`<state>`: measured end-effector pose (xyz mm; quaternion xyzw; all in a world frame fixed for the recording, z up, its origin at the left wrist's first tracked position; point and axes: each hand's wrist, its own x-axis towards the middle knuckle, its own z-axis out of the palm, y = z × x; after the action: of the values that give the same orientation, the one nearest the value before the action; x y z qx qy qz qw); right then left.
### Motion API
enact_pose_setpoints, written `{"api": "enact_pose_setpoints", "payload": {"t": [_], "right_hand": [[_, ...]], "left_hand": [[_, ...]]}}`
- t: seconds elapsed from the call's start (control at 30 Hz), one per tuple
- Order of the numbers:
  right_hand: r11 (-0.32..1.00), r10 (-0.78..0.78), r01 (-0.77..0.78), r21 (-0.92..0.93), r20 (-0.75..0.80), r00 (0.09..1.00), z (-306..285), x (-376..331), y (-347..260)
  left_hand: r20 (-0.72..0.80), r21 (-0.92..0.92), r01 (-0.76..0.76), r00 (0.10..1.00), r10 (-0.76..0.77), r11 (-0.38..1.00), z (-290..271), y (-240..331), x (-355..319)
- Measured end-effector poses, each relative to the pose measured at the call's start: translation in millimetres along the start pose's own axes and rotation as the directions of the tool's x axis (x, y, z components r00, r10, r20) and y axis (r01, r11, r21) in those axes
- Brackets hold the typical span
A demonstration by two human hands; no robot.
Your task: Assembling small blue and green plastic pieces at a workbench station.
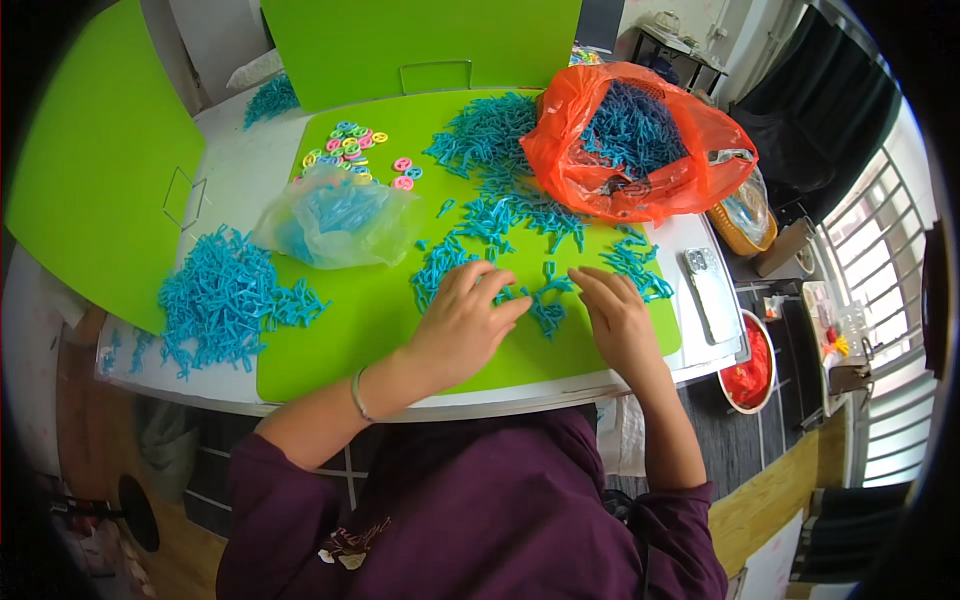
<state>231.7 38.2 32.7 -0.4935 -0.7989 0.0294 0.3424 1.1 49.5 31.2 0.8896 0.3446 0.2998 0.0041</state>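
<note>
Worked at a green mat on a white table, near edge just ahead of the body; bare green strip open between the hands and that near edge; more bare green to the left, up to a heap of blue plastic pieces lying across the mat's left edge. Hemmed in further back by a clear bag of blue pieces, a scatter of coloured rings and an orange bag spilling blue pieces onto the mat; upright green boards at the left and back. Phone flat by the right edge, just off the mat.

Left hand laid palm down, fingers spread and loosely bent over small blue pieces; fingertips touching them; nothing seen clasped. Right hand also palm down, fingers stretched toward the same scatter, just beside it; whether anything lay pinched beneath could not be told. Scatter lying between and just ahead of both hands, thin and flat on the mat.
</note>
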Motion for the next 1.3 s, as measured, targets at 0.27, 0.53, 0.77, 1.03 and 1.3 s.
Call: {"api": "enact_pose_setpoints", "payload": {"t": [0.27, 0.53, 0.77, 1.03, 1.3], "right_hand": [[0.990, 0.069, -0.094, 0.105, 0.220, 0.973, 15, 32, 23], [0.956, 0.294, -0.290, 0.051, -0.153, 0.943, 14, 28, 32], [0.947, 0.320, -0.319, 0.038, -0.173, 0.931, 16, 26, 38], [0.998, 0.054, -0.051, 0.044, -0.081, 0.995, 13, 28, 32], [0.997, 0.049, -0.046, -0.059, 0.056, 0.997, 19, 35, 32]], "left_hand": [[0.033, 0.065, -0.150, 0.988, 0.148, 0.987, 30, -29, 39], [-0.045, -0.002, 0.057, 0.997, -0.057, 0.998, 43, -55, 50], [0.018, -0.230, 0.121, 0.993, -0.120, 0.966, 59, -50, 71], [-0.124, -0.182, 0.098, 0.985, -0.122, 0.978, 28, -49, 57], [-0.321, -0.910, -0.292, 0.945, 0.055, -0.296, -106, 84, 46]]}}
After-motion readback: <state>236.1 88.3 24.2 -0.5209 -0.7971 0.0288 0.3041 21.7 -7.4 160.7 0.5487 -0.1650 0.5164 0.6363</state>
